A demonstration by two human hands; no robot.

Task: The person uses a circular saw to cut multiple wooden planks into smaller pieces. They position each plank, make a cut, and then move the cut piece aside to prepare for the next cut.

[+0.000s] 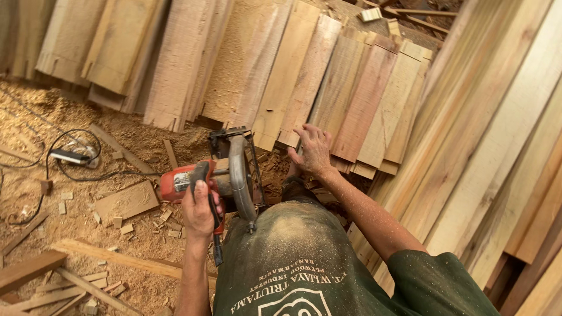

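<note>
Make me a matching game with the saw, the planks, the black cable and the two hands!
Things:
1. circular saw
2. left hand
3. right hand
4. black cable

Places:
A. looped on the sawdust floor
B. fingers spread on the leaning planks
C. closed round the saw's handle
D. red body, round metal guard, above the knee

Pairs: 1-D, 2-C, 3-B, 4-A

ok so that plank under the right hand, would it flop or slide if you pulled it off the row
The plank looks thick sawn wood, so probably stiff. Its rough face should grip the right hand. It overlaps neighbouring boards, so it may drag them.
</note>
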